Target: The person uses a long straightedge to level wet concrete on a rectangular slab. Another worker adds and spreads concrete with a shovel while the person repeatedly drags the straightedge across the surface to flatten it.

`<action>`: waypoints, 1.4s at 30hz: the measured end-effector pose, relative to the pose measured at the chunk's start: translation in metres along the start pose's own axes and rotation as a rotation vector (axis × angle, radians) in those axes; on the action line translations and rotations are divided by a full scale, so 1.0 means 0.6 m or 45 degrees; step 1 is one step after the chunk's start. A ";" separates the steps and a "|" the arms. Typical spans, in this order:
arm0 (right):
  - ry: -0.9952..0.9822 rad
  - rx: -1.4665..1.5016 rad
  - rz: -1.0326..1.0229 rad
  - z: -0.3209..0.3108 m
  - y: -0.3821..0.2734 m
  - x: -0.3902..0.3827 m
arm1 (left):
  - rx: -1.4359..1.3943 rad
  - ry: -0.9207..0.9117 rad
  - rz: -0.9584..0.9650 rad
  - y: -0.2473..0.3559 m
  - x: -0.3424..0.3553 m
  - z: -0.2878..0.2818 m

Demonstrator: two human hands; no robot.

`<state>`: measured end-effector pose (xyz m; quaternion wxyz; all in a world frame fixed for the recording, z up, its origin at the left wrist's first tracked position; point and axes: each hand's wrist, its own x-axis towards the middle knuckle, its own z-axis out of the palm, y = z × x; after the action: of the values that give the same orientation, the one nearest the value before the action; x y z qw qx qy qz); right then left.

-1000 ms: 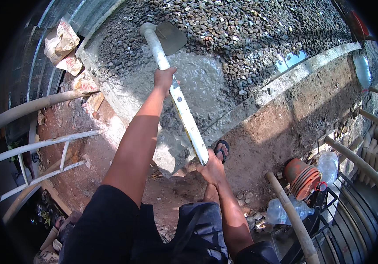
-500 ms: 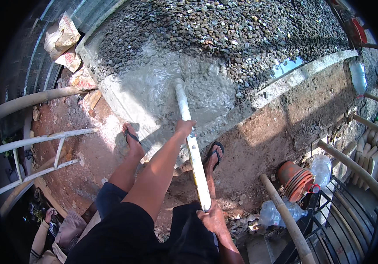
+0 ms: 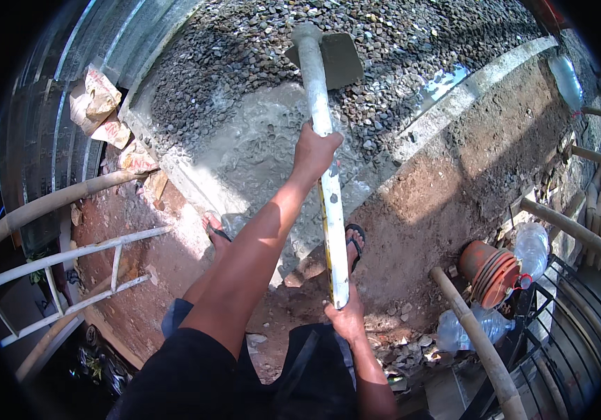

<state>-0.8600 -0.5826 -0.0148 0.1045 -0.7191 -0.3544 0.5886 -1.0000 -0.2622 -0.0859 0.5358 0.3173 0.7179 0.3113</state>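
I hold a hoe with a thick pale handle [image 3: 332, 224], marked by a yellow strip along one side. My left hand [image 3: 314, 154] wraps round the upper part of the handle, and my right hand [image 3: 347, 318] grips its near end. The flat grey hoe blade [image 3: 342, 61] shows at the far end, over a bed of dark gravel [image 3: 398, 42]. Between the gravel and my sandalled feet lies a patch of wet grey mortar or concrete [image 3: 251, 154]. How high the blade is above the stones is hard to judge.
A concrete kerb [image 3: 482, 84] edges the gravel on the right, with a puddle [image 3: 444, 85] beside it. Torn paper bags [image 3: 97, 105] lie far left. Bamboo poles [image 3: 479, 343], a pale ladder-like frame [image 3: 76, 262], stacked orange buckets [image 3: 491, 274] and clear plastic jugs [image 3: 530, 248] stand around.
The hoe has come up out of the wet mix and moved away from me, so its blade now shows over the gravel. Both hands have shifted forward with it.
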 end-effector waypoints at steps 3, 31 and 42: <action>0.080 0.320 0.113 0.031 0.045 0.100 | 0.357 -0.104 -0.035 -0.064 0.107 0.122; -0.225 -0.053 -0.061 0.082 -0.061 0.119 | -0.081 0.136 -0.118 -0.058 0.135 -0.163; -0.285 -0.172 0.406 0.060 -0.041 -0.083 | 0.026 -0.072 -0.794 -0.335 0.021 -0.089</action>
<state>-0.9057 -0.6057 0.0275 -0.0786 -0.7017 -0.2840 0.6487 -1.0789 -0.3794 -0.2392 0.6219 0.0957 0.7686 0.1156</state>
